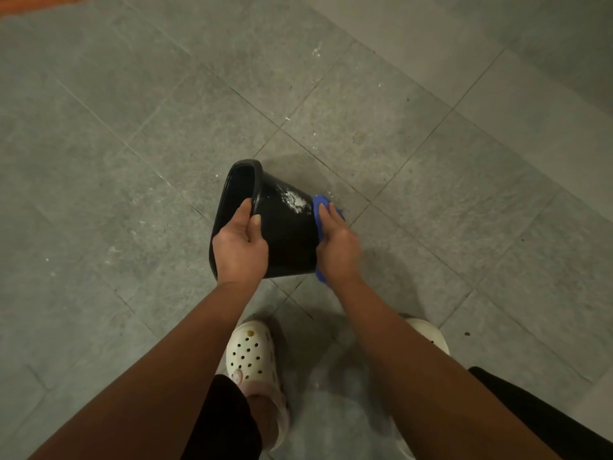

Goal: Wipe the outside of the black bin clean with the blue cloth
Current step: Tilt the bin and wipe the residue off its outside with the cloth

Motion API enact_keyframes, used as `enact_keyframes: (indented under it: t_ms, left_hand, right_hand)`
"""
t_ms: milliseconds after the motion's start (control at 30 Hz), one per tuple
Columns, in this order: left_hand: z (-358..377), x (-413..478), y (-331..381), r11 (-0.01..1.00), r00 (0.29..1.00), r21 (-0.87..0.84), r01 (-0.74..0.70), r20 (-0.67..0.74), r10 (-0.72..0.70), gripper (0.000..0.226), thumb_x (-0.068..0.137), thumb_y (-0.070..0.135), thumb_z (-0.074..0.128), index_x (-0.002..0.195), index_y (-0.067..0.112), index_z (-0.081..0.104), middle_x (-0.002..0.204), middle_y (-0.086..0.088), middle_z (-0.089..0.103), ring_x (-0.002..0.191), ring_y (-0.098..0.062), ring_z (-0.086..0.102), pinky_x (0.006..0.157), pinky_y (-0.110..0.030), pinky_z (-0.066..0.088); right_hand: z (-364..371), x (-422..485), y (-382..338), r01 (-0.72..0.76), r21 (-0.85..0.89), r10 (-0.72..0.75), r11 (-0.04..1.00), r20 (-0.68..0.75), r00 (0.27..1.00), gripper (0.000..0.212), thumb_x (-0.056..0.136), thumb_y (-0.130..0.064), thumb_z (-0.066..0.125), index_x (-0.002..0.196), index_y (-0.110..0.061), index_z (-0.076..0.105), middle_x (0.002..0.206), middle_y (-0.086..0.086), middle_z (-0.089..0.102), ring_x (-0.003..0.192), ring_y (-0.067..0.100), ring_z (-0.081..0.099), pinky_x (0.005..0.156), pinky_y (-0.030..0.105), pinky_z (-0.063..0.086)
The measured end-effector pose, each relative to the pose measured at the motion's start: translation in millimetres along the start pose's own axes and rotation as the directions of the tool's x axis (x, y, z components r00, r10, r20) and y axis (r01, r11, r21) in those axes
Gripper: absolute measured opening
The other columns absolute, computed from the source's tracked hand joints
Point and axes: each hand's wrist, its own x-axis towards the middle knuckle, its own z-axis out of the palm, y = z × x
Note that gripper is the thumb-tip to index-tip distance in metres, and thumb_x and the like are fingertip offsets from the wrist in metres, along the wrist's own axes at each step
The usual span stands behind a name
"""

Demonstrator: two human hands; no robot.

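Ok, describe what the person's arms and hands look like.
Both forearms are bare, with no sleeves in view. The left hand and right hand wear no gloves; no rings, watch or bracelets show. The fingernails look short and unpainted.

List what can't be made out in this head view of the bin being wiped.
- Base of the black bin: hidden behind the blue cloth and right hand.
- Bin's far and under sides: turned away from the camera, so any dirt there is unseen.
- Most of the cloth: covered by the right hand.
- Rim under the left hand: covered by the palm.
- Bin's inside: too dark to judge.
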Motion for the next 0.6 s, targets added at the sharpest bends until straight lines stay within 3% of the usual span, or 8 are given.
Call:
enact_keyframes:
  t_ms: [133, 300, 400, 600]
  left_hand:
    - [0.6, -0.3, 1.7, 1.000, 1.000, -0.020, 0.003, 0.008, -0.003, 0.038, 0.098, 0.020, 0.047, 0.136, 0.020, 0.050, 0.103, 0.015, 0.053, 0.099, 0.001, 0.049, 0.095, -0.021, 0.035]
    - [-2.4, 3.9, -2.5, 1.000, 1.000, 0.003, 0.015, -0.005, -0.015, 0.038, 0.098, 0.022, 0.047, 0.136, 0.020, 0.050, 0.115, 0.004, 0.061, 0.102, -0.003, 0.049, 0.094, -0.022, 0.035]
    - [-2.8, 6.1, -1.8, 0.999, 0.999, -0.022, 0.050, -0.002, -0.050, 0.038, 0.098, 0.023, 0.048, 0.136, 0.021, 0.050, 0.119, 0.002, 0.061, 0.103, -0.002, 0.047, 0.094, -0.020, 0.033]
    - [-4.3, 6.2, 1.2, 0.995, 0.997, -0.055, 0.077, -0.014, -0.078, 0.038, 0.098, 0.022, 0.048, 0.136, 0.018, 0.050, 0.130, 0.000, 0.059, 0.113, -0.003, 0.047, 0.098, -0.020, 0.033]
  right_hand:
    - [3.8, -8.7, 4.1, -0.187, -0.015, 0.187, 0.982, 0.023, 0.982, 0.063, 0.085, 0.006, 0.043, 0.144, -0.012, 0.028, 0.150, 0.013, 0.029, 0.134, 0.031, 0.034, 0.112, 0.037, 0.029]
    - [13.2, -28.3, -6.0, -0.078, 0.024, 0.080, 0.997, -0.094, 0.992, 0.052, 0.084, 0.003, 0.053, 0.134, -0.011, 0.045, 0.140, 0.012, 0.047, 0.126, 0.032, 0.042, 0.107, 0.033, 0.031]
    - [2.3, -15.4, 3.9, -0.030, 0.124, 0.040, 0.992, -0.081, 0.996, 0.045, 0.085, 0.007, 0.052, 0.127, -0.008, 0.053, 0.135, 0.014, 0.052, 0.125, 0.029, 0.046, 0.107, 0.025, 0.027]
    - [6.7, -16.3, 9.9, -0.187, 0.089, 0.192, 0.978, -0.045, 0.980, 0.045, 0.096, -0.007, 0.041, 0.140, -0.014, 0.036, 0.148, 0.011, 0.034, 0.136, 0.028, 0.030, 0.112, 0.032, 0.021]
